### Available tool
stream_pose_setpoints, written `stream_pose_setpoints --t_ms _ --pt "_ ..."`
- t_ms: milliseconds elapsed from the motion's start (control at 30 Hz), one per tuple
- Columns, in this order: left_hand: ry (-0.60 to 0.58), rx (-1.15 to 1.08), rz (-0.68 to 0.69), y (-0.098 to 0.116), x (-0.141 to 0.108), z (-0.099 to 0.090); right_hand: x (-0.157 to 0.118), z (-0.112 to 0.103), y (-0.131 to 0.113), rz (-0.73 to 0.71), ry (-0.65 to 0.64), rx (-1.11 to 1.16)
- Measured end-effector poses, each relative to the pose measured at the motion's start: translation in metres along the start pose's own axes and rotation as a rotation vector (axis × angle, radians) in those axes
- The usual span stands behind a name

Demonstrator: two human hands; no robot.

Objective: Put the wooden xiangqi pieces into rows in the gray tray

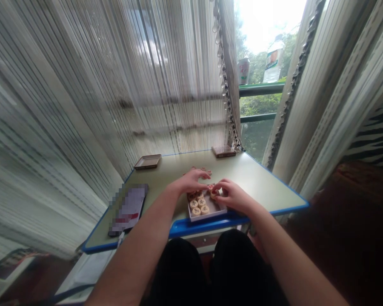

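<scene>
A shallow box (207, 217) stands at the table's near edge, with several round Chinese chess pieces (196, 211) lying in its left part. My right hand (231, 195) is over the box's right side, its fingertips closed around a chess piece (214, 195). Another piece with a red character (211, 187) shows just beyond those fingertips. My left hand (191, 180) hovers across the far left of the box, thumb and forefinger apart and nothing visible between them. Past its fingers, several more red-marked pieces (207, 172) are on the tabletop, partly covered by that hand.
The pale table (258, 178) has a blue rim. An open shallow lid or tray (147, 161) sits at the back left, a flat box (223, 151) at the back right. A pixelated phone-like object (129, 210) lies left. A can (243, 71) and bottle (273, 61) stand by the window.
</scene>
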State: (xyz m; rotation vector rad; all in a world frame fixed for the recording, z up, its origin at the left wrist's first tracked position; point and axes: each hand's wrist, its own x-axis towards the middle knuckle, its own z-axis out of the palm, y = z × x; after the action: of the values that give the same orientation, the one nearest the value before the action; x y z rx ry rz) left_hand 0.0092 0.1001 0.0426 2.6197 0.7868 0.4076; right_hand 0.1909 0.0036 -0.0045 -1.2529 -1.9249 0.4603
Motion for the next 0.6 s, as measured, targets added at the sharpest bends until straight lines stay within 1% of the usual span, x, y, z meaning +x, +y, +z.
stream_pose_setpoints --t_ms 67,167,233,300,333,433,500,600 --pt "0.006 -0.033 0.003 0.000 0.000 -0.001 -0.001 0.001 -0.001 0.000 0.003 0.009" --pt "0.052 -0.181 -0.033 -0.001 0.001 0.000 0.000 0.002 0.000 0.003 0.026 0.031" --pt "0.138 -0.244 -0.134 -0.004 0.003 0.002 0.003 0.001 0.001 0.029 0.082 0.047" --pt "0.238 -0.196 -0.244 -0.009 0.005 0.003 0.010 -0.002 0.003 0.073 0.128 0.035" --pt "0.277 -0.143 -0.276 -0.012 0.006 0.004 0.015 -0.004 0.004 0.094 0.126 0.012" --pt "0.324 -0.005 -0.268 -0.023 0.009 0.005 0.037 -0.012 0.008 0.111 0.026 -0.119" --pt "0.336 0.031 -0.249 -0.031 0.010 0.005 0.056 -0.016 0.012 0.080 -0.029 -0.214" --pt "0.346 0.053 -0.264 -0.041 0.011 0.003 0.081 -0.015 0.019 0.029 -0.087 -0.331"
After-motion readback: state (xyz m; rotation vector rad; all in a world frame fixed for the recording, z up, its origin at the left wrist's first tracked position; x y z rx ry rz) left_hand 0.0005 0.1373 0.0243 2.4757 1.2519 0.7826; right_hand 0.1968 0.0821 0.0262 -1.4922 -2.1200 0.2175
